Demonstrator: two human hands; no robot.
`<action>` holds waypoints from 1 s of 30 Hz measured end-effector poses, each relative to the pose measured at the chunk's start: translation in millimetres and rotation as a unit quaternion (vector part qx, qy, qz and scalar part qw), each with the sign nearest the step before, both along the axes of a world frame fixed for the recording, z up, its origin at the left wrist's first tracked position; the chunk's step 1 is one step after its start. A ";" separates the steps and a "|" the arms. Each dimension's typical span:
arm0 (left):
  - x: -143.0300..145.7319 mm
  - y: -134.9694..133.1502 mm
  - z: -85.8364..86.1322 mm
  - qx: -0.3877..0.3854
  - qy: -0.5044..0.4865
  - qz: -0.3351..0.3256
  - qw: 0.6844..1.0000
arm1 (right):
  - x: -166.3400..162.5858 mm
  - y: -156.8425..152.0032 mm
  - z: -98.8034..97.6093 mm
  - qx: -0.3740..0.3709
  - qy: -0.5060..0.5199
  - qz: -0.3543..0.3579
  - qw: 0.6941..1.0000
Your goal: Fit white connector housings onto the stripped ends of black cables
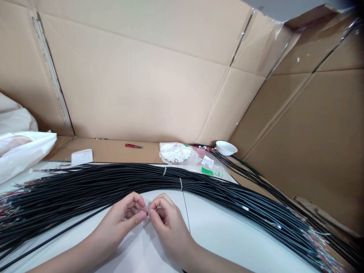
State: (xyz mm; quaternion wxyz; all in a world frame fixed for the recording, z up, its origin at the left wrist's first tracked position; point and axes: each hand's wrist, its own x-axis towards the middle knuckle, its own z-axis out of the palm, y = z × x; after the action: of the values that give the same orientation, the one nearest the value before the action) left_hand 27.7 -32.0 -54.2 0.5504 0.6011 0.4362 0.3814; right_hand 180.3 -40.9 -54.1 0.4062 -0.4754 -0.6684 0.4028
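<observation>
Over the white tabletop (227, 227), my left hand (122, 216) and my right hand (169, 218) meet with their fingertips almost touching. Each one is closed in a pinch. Between them show the ends of thin wires (147, 211), reddish and pale; the fingers cover most of this, and finer detail is too small to tell. Just beyond the hands runs a thick bundle of black cables (113, 182), bound by a pale tie (181, 184). Its stripped ends show coloured wires at left and right.
Behind the bundle lie a clear bag of white connectors (176, 154), red-handled snips (133, 146), a white label card (82, 157) and a white bowl (226, 148). White plastic bags (22, 148) stand at left. Cardboard walls (142, 76) close off the back and right.
</observation>
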 end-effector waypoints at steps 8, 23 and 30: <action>-1.0 -0.9 3.5 0.027 0.008 0.002 1.000 | -0.9 -1.5 2.4 0.017 -0.031 -0.006 0.999; -1.6 -0.1 3.6 0.074 0.074 -0.019 0.994 | -0.8 -4.0 1.8 0.066 -0.062 0.004 0.996; -1.7 -1.9 2.8 0.090 0.100 -0.028 0.991 | -0.6 -3.9 4.8 0.045 -0.057 0.004 0.997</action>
State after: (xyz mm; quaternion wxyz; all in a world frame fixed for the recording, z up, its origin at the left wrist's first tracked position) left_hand 25.9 -33.9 -51.5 0.4584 0.6953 0.4356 0.3415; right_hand 179.7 -44.8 -49.3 0.3865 -0.4761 -0.7100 0.3462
